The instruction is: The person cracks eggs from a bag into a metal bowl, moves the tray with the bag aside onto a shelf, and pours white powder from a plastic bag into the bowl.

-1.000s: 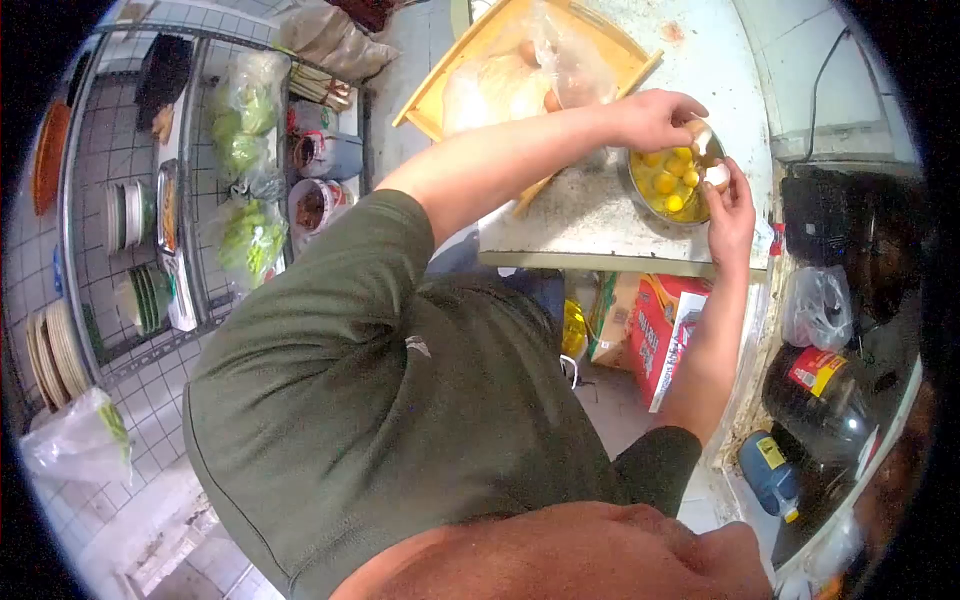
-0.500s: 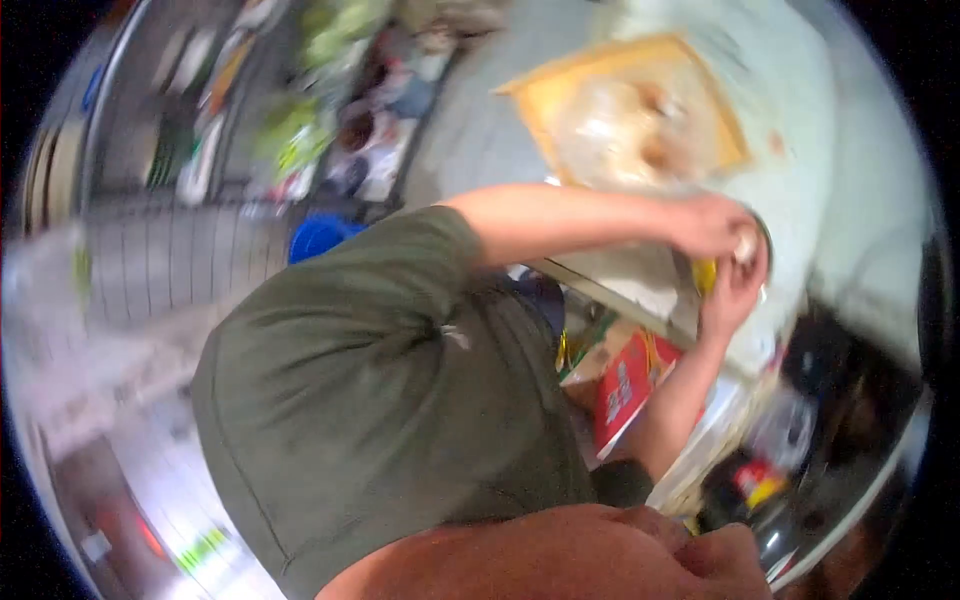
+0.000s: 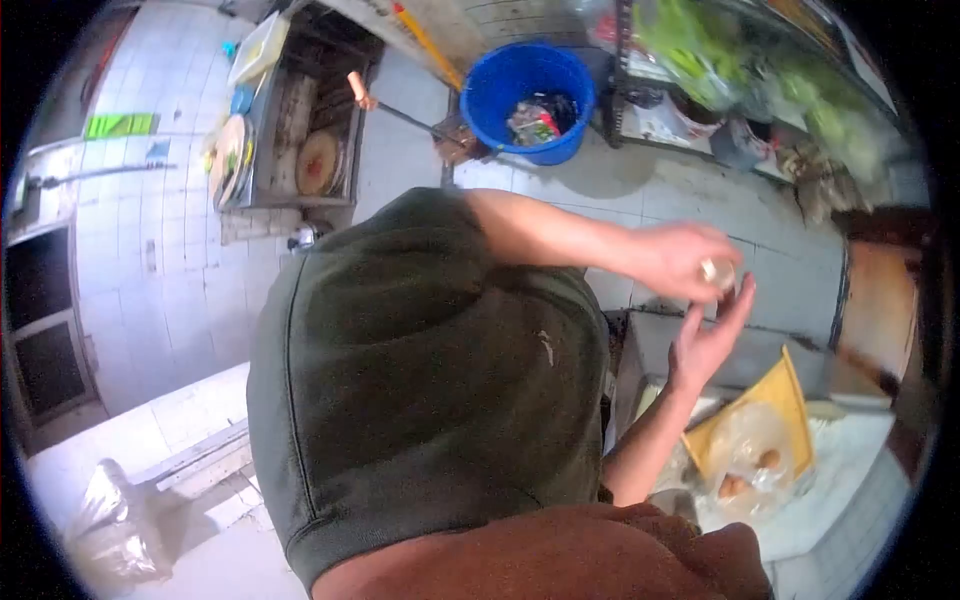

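Observation:
My left hand (image 3: 690,258) is closed around a pale, rounded thing that looks like an eggshell (image 3: 717,270), blurred by motion. Just below it in the head view, my right hand (image 3: 712,340) has its fingers stretched out and apart. I cannot tell whether its fingertips touch the shell. Both hands are above the tiled floor, beside the counter. On the counter lies a clear plastic bag (image 3: 745,435) with brown eggs (image 3: 733,487) in it, resting on a yellow sheet (image 3: 790,400).
A blue bucket (image 3: 480,90) with rubbish inside stands on the floor at the top. Beside it lies a long-handled tool (image 3: 410,118). A shelf rack (image 3: 685,140) with bagged greens (image 3: 690,50) is at the upper right. The white counter (image 3: 850,480) is at the lower right.
My hands have left the counter, where they were together over a container with something yellow in it. My body has turned towards the bucket, and my right hand has come away from the shell.

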